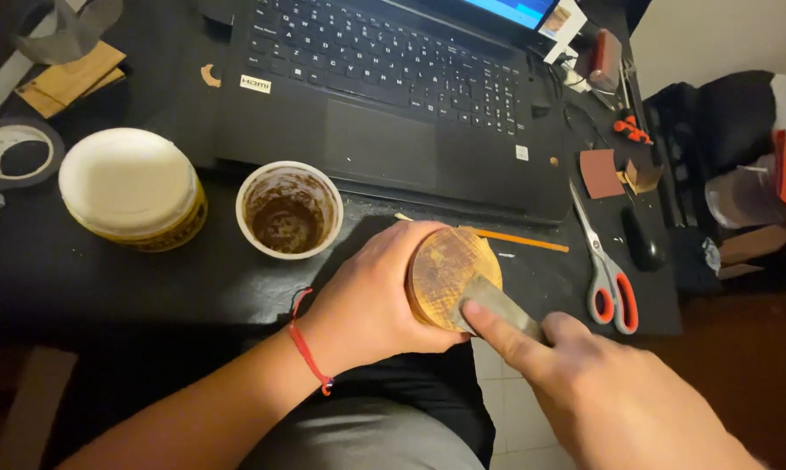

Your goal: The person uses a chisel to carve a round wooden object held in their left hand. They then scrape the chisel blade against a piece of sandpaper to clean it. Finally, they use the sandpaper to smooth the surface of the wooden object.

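Note:
My left hand is wrapped around a round wooden piece and holds it at the desk's front edge, flat face turned towards me. My right hand grips a flat grey metal blade, index finger lying along it. The blade's tip presses on the lower right of the wooden face. A red string bracelet is on my left wrist.
On the black desk stand an open cup with brown residue and a lidded yellow tub. An open laptop lies behind. Red-handled scissors, a pencil, a tape roll lie nearby.

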